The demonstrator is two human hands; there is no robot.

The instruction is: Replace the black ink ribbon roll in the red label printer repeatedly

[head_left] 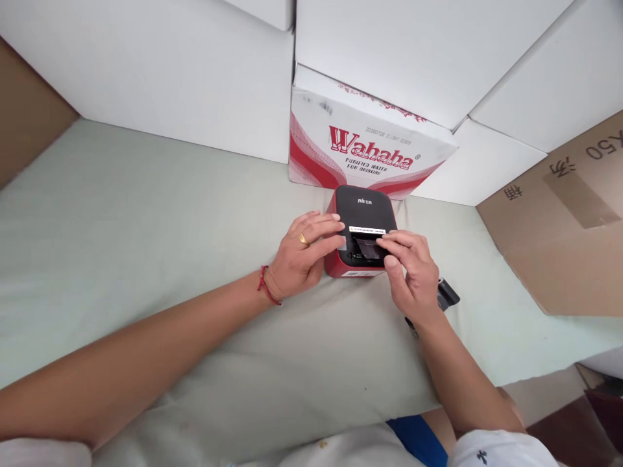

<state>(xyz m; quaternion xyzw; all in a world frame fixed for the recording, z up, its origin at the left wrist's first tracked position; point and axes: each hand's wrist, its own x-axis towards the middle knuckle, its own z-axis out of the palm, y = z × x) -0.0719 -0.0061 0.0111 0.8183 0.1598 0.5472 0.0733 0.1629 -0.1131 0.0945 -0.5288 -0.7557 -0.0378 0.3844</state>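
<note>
A small label printer (366,211) with a black top and red sides stands on the cloth in front of me. A dark, shiny strip of film (368,249) shows in the slot at its front. My left hand (307,250), with a gold ring and a red string bracelet, rests its outstretched fingers on the printer's left edge. Fingertips of my right hand (411,269) touch the right end of the slot by the film, thumb held apart. Partly hidden behind my right wrist lies a black object (446,295), perhaps a roll.
A white and red Wahaha water carton (372,143) stands right behind the printer. White boxes (195,71) line the back. A brown cardboard box (564,220) stands at the right, another brown surface (29,110) at the far left. Pale green cloth (146,201) covers the table.
</note>
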